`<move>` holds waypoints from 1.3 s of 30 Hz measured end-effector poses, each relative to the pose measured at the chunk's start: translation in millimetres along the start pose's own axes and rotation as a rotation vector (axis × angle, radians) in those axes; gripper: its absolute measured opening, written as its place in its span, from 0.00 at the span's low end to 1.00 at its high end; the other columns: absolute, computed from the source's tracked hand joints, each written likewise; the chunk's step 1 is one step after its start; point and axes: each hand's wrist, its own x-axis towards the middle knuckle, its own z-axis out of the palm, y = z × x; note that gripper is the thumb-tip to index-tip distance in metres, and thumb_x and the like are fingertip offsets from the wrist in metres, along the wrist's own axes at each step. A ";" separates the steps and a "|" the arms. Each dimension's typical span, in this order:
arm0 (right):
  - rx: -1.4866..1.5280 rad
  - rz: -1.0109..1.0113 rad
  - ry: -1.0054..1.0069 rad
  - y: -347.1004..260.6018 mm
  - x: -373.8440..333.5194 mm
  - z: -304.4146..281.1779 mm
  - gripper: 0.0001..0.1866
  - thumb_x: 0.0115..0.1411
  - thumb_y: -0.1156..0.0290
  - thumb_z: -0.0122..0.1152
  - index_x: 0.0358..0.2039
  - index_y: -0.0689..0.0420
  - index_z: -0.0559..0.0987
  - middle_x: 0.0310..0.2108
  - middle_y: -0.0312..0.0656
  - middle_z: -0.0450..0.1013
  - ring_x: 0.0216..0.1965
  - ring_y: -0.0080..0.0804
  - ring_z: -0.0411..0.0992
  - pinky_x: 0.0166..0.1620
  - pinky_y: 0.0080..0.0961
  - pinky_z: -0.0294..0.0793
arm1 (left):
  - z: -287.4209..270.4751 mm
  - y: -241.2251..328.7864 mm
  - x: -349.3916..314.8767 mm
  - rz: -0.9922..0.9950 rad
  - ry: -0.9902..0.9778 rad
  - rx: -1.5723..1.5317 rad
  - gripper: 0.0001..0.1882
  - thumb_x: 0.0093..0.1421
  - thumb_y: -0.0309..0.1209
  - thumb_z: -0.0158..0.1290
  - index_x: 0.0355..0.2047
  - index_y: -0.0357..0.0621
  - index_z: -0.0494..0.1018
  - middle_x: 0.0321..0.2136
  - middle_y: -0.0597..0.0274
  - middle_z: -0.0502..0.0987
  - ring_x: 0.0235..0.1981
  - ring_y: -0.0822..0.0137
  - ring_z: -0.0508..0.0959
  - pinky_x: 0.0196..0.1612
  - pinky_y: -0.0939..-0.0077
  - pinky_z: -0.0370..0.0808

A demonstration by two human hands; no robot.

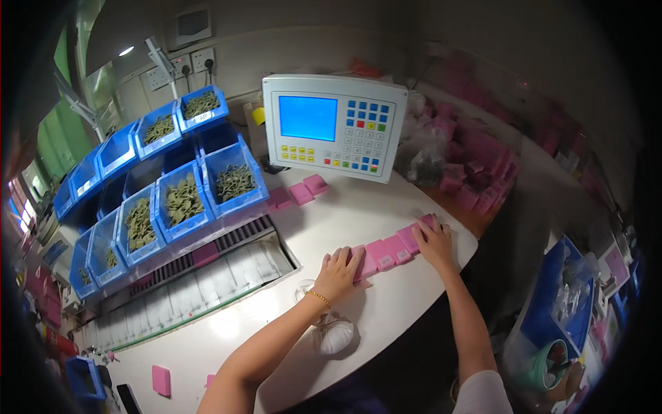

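A row of small pink boxes (pixel 388 251) lies edge to edge on the white table, slanting up to the right. My left hand (pixel 337 274), with a gold bead bracelet at the wrist, has curled fingers on the row's left end. At the right end, my right hand (pixel 435 243) bends its fingers over the last box. Together the hands hold the row between them; the fingertips are partly hidden. Beside my left wrist sits a knotted white plastic bag (pixel 336 335).
Blue bins (pixel 181 200) stand in two tiers at left, several with small greenish metal-looking parts. A control panel (pixel 334 127) rises behind the table (pixel 386 200). More pink boxes (pixel 302 193) lie below it; others are heaped at right (pixel 476 179). A blue crate (pixel 545 303) stands lower right.
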 end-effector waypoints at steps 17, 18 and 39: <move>0.427 -0.399 -0.756 -207.0 -31.1 -38.9 0.28 0.51 0.50 0.66 0.53 0.46 0.80 0.53 0.55 0.71 0.53 0.51 0.67 0.55 0.40 0.70 | -136.9 -68.9 -232.9 -0.569 -0.192 -0.027 0.50 0.53 0.50 0.61 0.71 0.53 0.49 0.71 0.55 0.47 0.72 0.44 0.40 0.65 0.29 0.40; 0.449 -0.458 -0.809 -220.2 -30.2 -30.1 0.26 0.52 0.53 0.65 0.51 0.47 0.81 0.47 0.53 0.74 0.49 0.51 0.69 0.52 0.40 0.71 | -143.7 -72.6 -248.2 -0.626 -0.177 -0.043 0.51 0.51 0.55 0.61 0.71 0.55 0.50 0.72 0.56 0.46 0.72 0.44 0.39 0.66 0.31 0.37; 0.501 -0.722 -0.840 -334.3 -86.4 -13.6 0.26 0.53 0.77 0.57 0.54 0.47 0.75 0.45 0.49 0.75 0.46 0.53 0.70 0.51 0.40 0.71 | -186.9 -68.3 -450.7 -1.098 0.395 0.090 0.39 0.56 0.51 0.59 0.63 0.43 0.64 0.63 0.43 0.61 0.65 0.43 0.57 0.64 0.54 0.56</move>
